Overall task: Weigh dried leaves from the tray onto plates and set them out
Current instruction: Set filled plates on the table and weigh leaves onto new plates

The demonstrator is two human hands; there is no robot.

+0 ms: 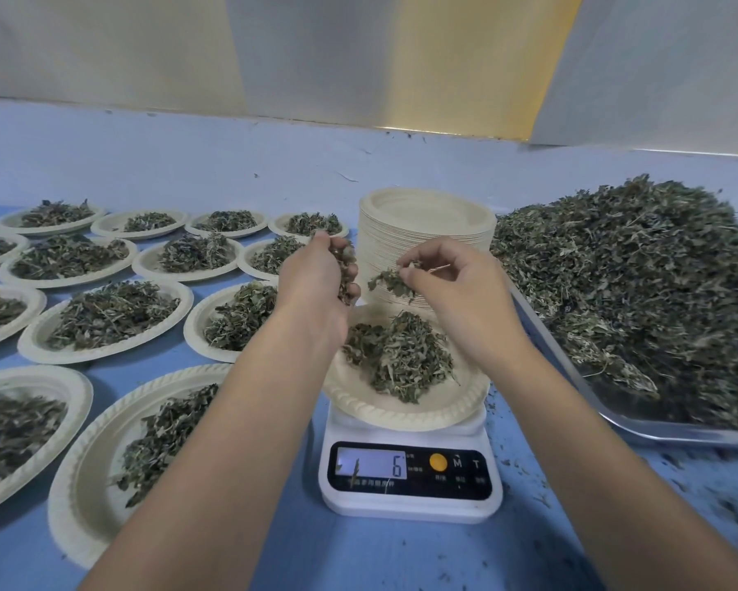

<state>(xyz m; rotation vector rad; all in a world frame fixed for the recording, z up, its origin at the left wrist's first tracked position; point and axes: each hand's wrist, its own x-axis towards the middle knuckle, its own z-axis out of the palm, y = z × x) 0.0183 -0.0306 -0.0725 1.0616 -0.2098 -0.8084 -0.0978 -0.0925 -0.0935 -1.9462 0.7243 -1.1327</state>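
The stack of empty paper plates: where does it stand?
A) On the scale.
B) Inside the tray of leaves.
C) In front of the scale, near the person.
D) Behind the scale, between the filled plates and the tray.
D: the stack of empty paper plates rises behind the scale, with filled plates to its left and the tray of leaves to its right.

filled plates (103,322) crowding left, plate stack (422,245) behind, heaped tray (657,428) right

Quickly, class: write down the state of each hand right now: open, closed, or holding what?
Left hand: closed round a handful of dried leaves.
Right hand: pinching a small leaf sprig.
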